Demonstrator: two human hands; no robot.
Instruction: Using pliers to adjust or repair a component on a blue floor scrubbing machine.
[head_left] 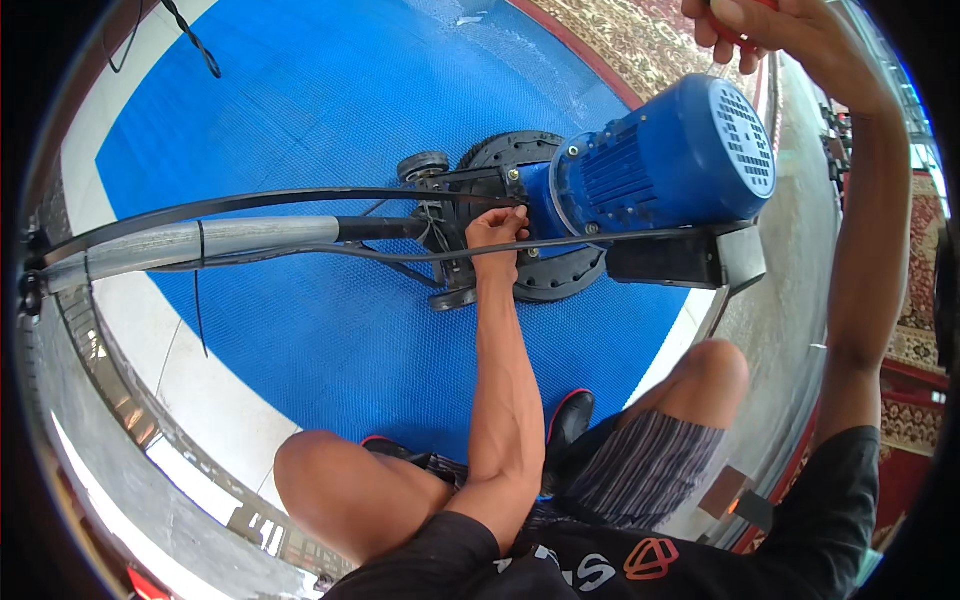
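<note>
A floor scrubbing machine with a blue ribbed motor [640,165] stands in front of me, its long grey handle pole [190,250] reaching to the left. My left hand [497,235] is at the black bracket [470,190] beside the motor's base, thumb and fingers pinched together at the bolts. What is between those fingertips, if anything, is too small to name. Raised at the upper right, beyond the motor, my right hand [790,40] is closed round a red-handled tool [738,28]. Its kind cannot be told, as the fingers and the picture's edge hide much of it.
Under the machine's black round brush disc [560,278] and small wheels [423,165] lies a blue textured mat [330,350]. Black cables [400,255] run along the pole. A black box [665,262] sits beside the motor. Patterned carpets [610,40] lie at the far side and right.
</note>
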